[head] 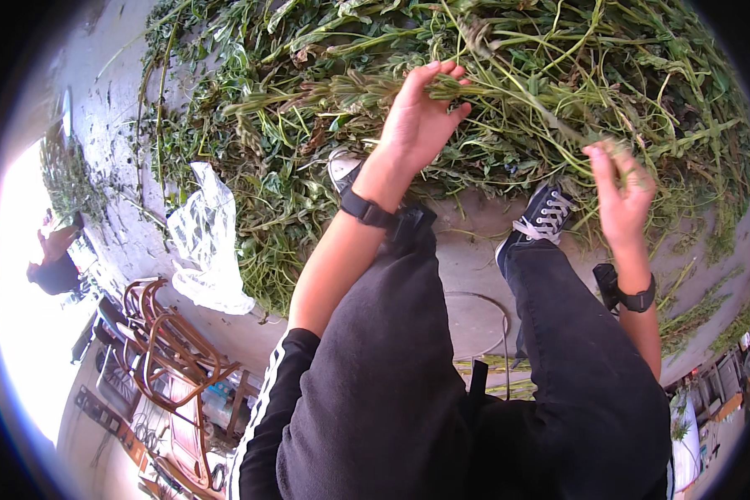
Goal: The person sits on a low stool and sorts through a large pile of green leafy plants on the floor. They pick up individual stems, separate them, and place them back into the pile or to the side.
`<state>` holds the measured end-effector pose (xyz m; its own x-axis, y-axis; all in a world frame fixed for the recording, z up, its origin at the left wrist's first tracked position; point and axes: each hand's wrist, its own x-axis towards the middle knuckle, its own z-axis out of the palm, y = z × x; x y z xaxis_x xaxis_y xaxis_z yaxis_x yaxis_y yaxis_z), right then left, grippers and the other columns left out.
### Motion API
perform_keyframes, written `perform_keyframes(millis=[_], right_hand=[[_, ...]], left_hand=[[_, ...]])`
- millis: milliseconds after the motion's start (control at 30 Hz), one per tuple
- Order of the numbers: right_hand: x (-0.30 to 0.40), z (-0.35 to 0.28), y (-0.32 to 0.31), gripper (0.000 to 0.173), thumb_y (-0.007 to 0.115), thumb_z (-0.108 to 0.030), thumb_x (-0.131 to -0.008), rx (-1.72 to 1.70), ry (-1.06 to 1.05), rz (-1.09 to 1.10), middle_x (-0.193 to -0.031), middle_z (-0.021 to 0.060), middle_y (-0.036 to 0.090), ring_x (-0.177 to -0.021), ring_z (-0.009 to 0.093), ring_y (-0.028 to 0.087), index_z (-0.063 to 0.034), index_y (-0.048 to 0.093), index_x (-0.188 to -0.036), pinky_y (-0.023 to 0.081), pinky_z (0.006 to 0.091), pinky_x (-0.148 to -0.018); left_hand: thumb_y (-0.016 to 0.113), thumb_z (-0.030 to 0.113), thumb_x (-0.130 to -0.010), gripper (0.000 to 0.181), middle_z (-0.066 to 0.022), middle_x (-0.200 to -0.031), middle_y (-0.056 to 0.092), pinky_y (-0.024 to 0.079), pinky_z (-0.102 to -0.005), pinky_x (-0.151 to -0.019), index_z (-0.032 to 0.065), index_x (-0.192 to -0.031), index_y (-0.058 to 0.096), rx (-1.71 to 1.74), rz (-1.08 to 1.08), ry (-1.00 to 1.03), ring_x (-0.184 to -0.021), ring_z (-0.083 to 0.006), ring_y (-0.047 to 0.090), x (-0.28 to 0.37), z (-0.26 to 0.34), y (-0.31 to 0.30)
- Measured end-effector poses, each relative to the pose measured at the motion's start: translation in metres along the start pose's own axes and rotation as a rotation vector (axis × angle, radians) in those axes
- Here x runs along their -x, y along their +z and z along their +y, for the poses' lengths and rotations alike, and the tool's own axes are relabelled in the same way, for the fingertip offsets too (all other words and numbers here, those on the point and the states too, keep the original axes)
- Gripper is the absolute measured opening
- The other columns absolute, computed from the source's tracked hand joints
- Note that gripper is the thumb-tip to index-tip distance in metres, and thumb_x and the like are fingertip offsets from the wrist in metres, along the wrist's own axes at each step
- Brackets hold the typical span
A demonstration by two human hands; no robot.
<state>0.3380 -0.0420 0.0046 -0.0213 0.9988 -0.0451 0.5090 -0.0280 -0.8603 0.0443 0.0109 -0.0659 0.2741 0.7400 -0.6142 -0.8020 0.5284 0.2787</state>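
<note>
My left hand point(422, 112) is curled loosely about a green stalk set with seed pods point(356, 90), which looks like sesame. The stalk's podded end points left, and its leaves are mostly off. To the right, my right hand point(625, 178) is blurred, its thumb and fingers closed on a thin pale stem point(531, 94). That stem slants up and left above the pile. Whether both hands hold one plant cannot be told. Beneath them spreads a broad heap of cut green plants point(275, 169), with tangled stems and wilted leaves.
My two sneakers point(544, 215) touch the heap's near edge on a concrete floor point(469, 219). A clear plastic bag point(206, 250) lies at the left. Beyond it are bent-frame chairs point(169, 350) and a person point(56, 262) by the bright opening. Loose stalks point(694, 325) lie at right.
</note>
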Motion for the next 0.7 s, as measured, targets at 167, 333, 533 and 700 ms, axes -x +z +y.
perform_keyframes(millis=[167, 333, 533, 700], right_hand=[[-0.007, -0.003, -0.012, 0.012, 0.063, -0.009, -0.104, -0.061, 0.137, 0.08, -0.099, 0.0045, 0.074, -0.087, 0.005, 0.061, -0.0007, 0.071, -0.101, 0.049, 0.0223, -0.082], [0.0, -0.003, -0.015, 0.011, 0.064, -0.007, -0.103, 0.037, 0.054, 0.029, -0.099, 0.0053, 0.074, -0.086, 0.007, 0.062, 0.0015, 0.07, -0.1, 0.05, 0.0237, -0.081], [-0.002, 0.006, -0.016, 0.01, 0.065, -0.007, -0.102, -0.089, 0.042, 0.038, -0.1, 0.0036, 0.073, -0.082, 0.006, 0.06, 0.0022, 0.07, -0.102, 0.049, 0.0226, -0.076], [-0.02, 0.009, -0.031, 0.013, 0.063, -0.011, -0.103, -0.365, 0.197, 0.26, -0.091, 0.0013, 0.065, -0.068, 0.005, 0.056, -0.0019, 0.066, -0.111, 0.052, 0.0252, -0.064]], left_hand=[[0.063, 0.038, -0.1, 0.054, -0.0173, -0.139, 0.06, 0.043, -0.0433, -0.109, -0.0028, -0.135, 0.057, -0.301, 0.002, -0.166, -0.133, -0.0292, 0.053, 0.03, 0.04, -0.028], [0.055, 0.04, -0.104, 0.053, -0.0191, -0.146, 0.056, 0.049, -0.0423, -0.105, 0.0003, -0.14, 0.054, -0.603, 0.123, -0.097, -0.13, -0.0318, 0.057, 0.072, 0.088, -0.069], [0.068, 0.034, -0.096, 0.05, -0.0101, -0.135, 0.064, 0.042, -0.0391, -0.108, 0.004, -0.135, 0.061, -0.35, 0.216, 0.416, -0.128, -0.0246, 0.056, 0.104, 0.144, -0.118], [0.066, 0.032, -0.099, 0.047, -0.0086, -0.131, 0.064, 0.049, -0.0399, -0.104, 0.0108, -0.14, 0.056, -0.389, 0.411, 0.762, -0.118, -0.023, 0.061, 0.101, 0.145, -0.1]])
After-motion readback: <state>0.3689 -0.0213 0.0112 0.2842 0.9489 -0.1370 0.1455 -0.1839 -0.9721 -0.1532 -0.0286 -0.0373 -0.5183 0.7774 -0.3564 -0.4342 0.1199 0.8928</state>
